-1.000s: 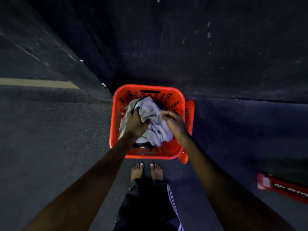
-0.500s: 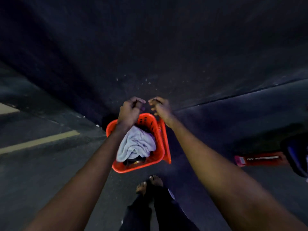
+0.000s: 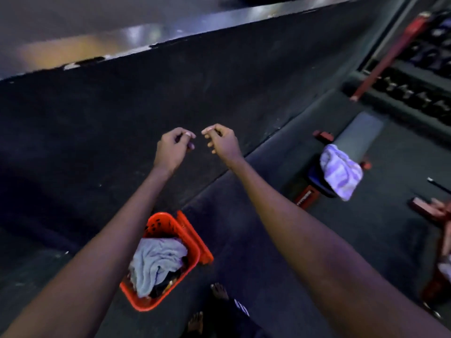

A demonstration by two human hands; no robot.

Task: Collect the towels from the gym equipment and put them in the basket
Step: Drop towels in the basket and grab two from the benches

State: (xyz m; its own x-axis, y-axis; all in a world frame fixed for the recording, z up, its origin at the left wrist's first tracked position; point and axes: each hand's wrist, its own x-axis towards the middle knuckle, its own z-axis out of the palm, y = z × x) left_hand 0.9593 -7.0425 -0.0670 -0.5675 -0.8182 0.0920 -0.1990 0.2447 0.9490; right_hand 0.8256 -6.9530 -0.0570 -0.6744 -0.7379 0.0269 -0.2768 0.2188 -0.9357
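Observation:
An orange plastic basket (image 3: 192,242) stands on the dark floor at lower centre, partly behind my left forearm. A grey towel (image 3: 153,261) lies crumpled inside it over some darker cloth. A second, pale striped towel (image 3: 341,170) hangs over the end of a low bench (image 3: 361,135) at the right. My left hand (image 3: 172,148) and my right hand (image 3: 220,141) are raised side by side above the floor, well beyond the basket. Their fingers hang loosely curled and hold nothing.
A dumbbell rack (image 3: 415,76) with a red post runs along the upper right. Red equipment parts (image 3: 432,208) lie on the floor at the right edge. A dark raised platform (image 3: 122,106) fills the left and centre. My bare feet (image 3: 219,291) stand beside the basket.
Both hands let go of the grey towel, which now lies in the basket, and rose away from it. The view has swung up and right, bringing the bench towel into sight.

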